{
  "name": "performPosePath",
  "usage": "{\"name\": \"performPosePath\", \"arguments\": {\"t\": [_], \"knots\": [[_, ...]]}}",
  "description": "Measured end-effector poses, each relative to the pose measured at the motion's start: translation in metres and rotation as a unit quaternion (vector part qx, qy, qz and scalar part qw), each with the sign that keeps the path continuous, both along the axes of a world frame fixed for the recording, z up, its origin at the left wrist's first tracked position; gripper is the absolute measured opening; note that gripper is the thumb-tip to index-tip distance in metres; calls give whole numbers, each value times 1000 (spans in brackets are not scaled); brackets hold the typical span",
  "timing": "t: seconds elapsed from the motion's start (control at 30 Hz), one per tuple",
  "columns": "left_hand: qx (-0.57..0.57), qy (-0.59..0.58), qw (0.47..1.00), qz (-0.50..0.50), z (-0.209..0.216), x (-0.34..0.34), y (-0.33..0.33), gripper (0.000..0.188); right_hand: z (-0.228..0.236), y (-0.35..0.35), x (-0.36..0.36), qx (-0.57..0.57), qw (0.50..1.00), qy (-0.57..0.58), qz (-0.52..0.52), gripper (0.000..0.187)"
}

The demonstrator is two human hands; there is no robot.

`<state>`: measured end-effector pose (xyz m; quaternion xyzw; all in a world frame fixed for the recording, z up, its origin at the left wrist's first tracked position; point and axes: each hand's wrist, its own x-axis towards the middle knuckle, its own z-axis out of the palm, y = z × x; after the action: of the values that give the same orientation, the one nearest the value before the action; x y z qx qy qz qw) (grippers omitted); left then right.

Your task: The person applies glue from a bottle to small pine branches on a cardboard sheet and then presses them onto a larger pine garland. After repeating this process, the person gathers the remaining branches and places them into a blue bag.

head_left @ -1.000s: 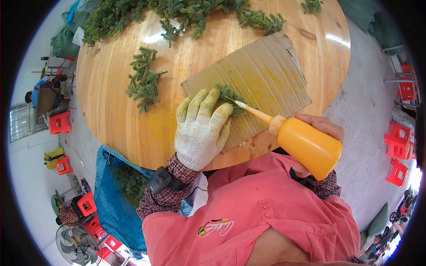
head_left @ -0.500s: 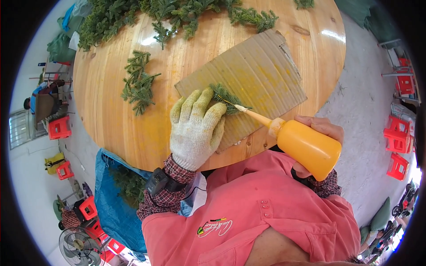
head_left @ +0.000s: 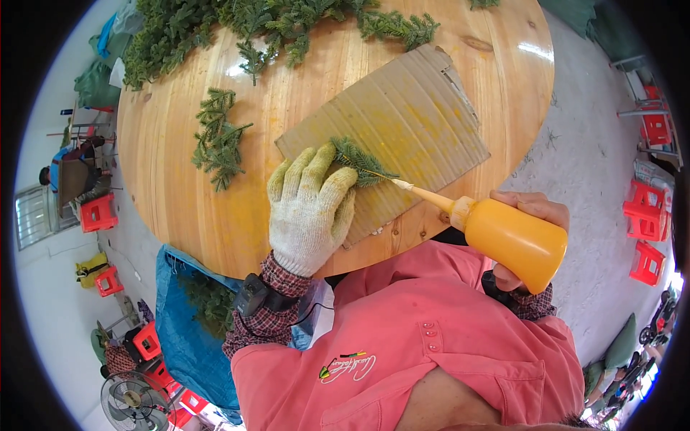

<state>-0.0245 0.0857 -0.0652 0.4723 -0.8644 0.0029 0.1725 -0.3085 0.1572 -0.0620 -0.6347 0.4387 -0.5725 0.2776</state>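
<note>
My left hand [head_left: 305,212], in a white knitted glove stained yellow-green at the fingers, pinches a small green fir sprig [head_left: 365,167] over the cardboard sheet [head_left: 410,108]. Its thumb is partly hidden. A thin yellow line runs along the sprig's stem. In my bare right hand [head_left: 535,208] is a yellow squeeze bottle [head_left: 514,241], tilted with its long nozzle pointing left. The pale, crusted nozzle tip is by the right end of the sprig; whether they touch I cannot tell. Yellow smears mark the ribbed cardboard.
The round wooden table [head_left: 165,144] carries a loose fir piece [head_left: 218,140] on the left and a heap of fir branches [head_left: 273,25] along its far side. A blue tarp bag [head_left: 180,330] with more greenery hangs at lower left. Red stools [head_left: 98,213] and a fan [head_left: 131,402] stand around.
My right hand has drawn the bottle to the right, and the nozzle tip has gone from over the sprig to its end. My left hand and the sprig sit slightly further left.
</note>
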Motion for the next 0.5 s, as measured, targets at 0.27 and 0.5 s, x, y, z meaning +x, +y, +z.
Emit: {"name": "performPosePath", "arguments": {"t": [0.27, 0.5], "knots": [[-3, 25, 1000, -8, 0, 3, -2, 30, 1, 6, -13, -4, 1000, 20, -14, 83], [-28, 41, 999, 14, 19, 2, -3, 33, 3, 17, -32, 37, 993, -61, -95, 83]]}}
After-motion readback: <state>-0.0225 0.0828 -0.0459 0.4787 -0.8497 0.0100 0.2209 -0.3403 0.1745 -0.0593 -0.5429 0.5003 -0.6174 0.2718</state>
